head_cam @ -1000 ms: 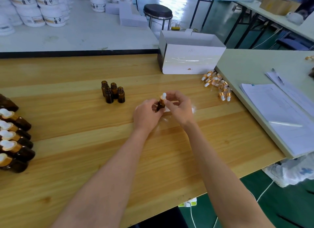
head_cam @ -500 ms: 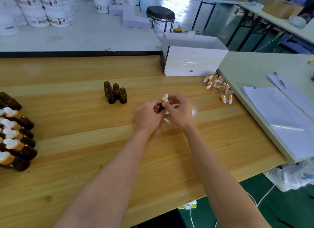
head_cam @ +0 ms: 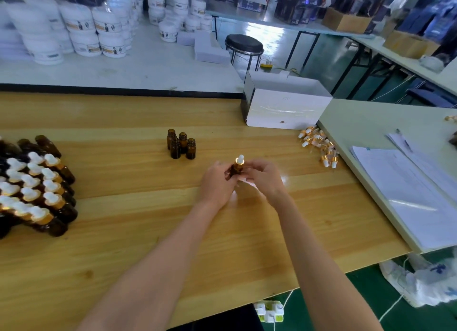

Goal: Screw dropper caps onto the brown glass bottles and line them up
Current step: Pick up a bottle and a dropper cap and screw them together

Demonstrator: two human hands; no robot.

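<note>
Left grip (head_cam: 217, 182) and right grip (head_cam: 263, 178) are pinching a small brown glass bottle (head_cam: 236, 169) at frame centre, white-bulbed gold dropper cap (head_cam: 239, 159) on; many capped bottles (head_cam: 37, 190) are sitting in rows at left, four uncapped bottles (head_cam: 181, 145) waiting above centre.

On the desk (head_cam: 128, 236), capped bottles (head_cam: 37, 190) crowd the frame's left edge, four open bottles (head_cam: 181, 146) stand at centre, a box (head_cam: 284, 109) sits upper right of them, loose dropper caps (head_cam: 319, 145) lie just below the box

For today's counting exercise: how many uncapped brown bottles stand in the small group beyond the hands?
4 uncapped bottles: back left, back right, front left, front right; another may hide behind.
</note>
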